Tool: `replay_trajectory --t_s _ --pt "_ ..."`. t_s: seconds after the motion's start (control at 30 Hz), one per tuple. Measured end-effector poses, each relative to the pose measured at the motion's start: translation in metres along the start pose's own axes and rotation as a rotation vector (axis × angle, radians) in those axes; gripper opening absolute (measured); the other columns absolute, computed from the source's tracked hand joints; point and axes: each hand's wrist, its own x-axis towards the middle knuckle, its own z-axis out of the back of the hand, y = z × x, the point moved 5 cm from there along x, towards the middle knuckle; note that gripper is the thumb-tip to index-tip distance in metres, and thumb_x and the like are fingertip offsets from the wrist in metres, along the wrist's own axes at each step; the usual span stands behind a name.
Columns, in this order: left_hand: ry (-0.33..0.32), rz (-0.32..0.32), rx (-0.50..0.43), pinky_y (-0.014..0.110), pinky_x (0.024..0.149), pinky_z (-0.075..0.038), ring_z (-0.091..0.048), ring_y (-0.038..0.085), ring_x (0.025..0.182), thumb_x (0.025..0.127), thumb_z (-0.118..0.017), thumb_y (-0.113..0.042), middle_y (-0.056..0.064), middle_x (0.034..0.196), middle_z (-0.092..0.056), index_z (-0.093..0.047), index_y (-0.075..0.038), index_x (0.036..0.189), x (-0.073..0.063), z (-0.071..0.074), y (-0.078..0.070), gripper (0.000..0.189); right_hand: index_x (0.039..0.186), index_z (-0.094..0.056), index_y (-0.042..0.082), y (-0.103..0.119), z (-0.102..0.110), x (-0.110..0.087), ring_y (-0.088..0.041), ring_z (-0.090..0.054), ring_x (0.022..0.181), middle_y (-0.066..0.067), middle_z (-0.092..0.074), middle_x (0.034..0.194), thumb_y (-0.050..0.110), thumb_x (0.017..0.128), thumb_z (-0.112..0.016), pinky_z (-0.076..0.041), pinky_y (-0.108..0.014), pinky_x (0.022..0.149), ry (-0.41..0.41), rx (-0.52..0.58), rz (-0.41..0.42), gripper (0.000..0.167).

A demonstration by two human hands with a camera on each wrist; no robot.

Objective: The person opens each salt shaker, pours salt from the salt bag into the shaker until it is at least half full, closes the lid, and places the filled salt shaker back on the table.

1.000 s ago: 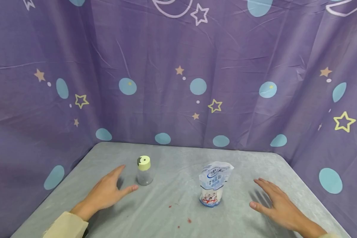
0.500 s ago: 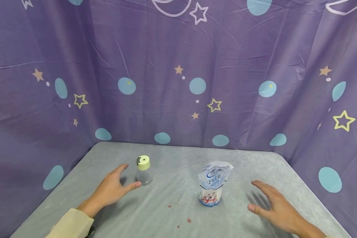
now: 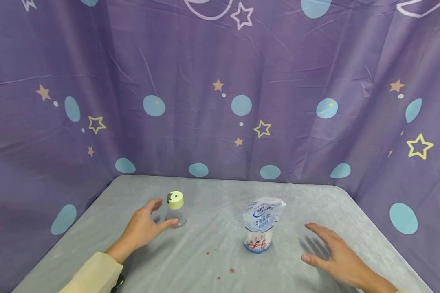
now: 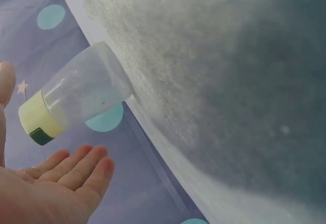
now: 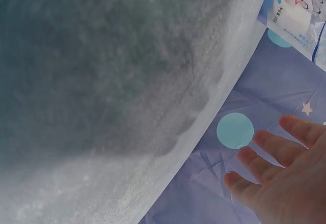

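Note:
A clear plastic shaker bottle [image 3: 177,215] with a pale yellow cap [image 4: 39,118] stands upright on the left half of the table. My left hand [image 3: 144,226] is beside it, thumb and fingers spread to either side; in the head view the thumb overlaps the bottle's lower part. The left wrist view has a gap between the fingers [image 4: 84,170] and the bottle. Right of the middle stands a blue and white bag of salt [image 3: 259,226], its top crumpled. My right hand [image 3: 339,256] hovers to the right of the bag, fingers apart, holding nothing. The bag's printed lower part [image 5: 295,10] shows in the right wrist view.
The grey table [image 3: 205,199] has rounded far corners. A purple curtain [image 3: 201,134] with stars and dots hangs behind it and along both sides. A few small red specks [image 3: 232,270] mark the tabletop near the front.
My left hand has moved right and slightly away from me, closer to the shaker bottle. The right hand has shifted slightly left. The bottle and the bag stay standing on the table.

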Motion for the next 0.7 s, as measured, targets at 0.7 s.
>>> replay_trajectory --t_s 0.7 --pt "0.065 0.108 -0.076 0.058 0.1 -0.047 -0.054 0.043 0.13 0.081 -0.085 -0.05 0.027 0.144 -0.054 -0.043 0.002 0.148 0.012 -0.021 0.004 0.095 0.148 -0.053 0.022 0.006 -0.001 -0.002 -0.027 -0.052 0.13 -0.003 -0.057 0.146 0.043 0.083 -0.085 -0.033 -0.018 0.098 -0.002 0.007 0.01 0.075"
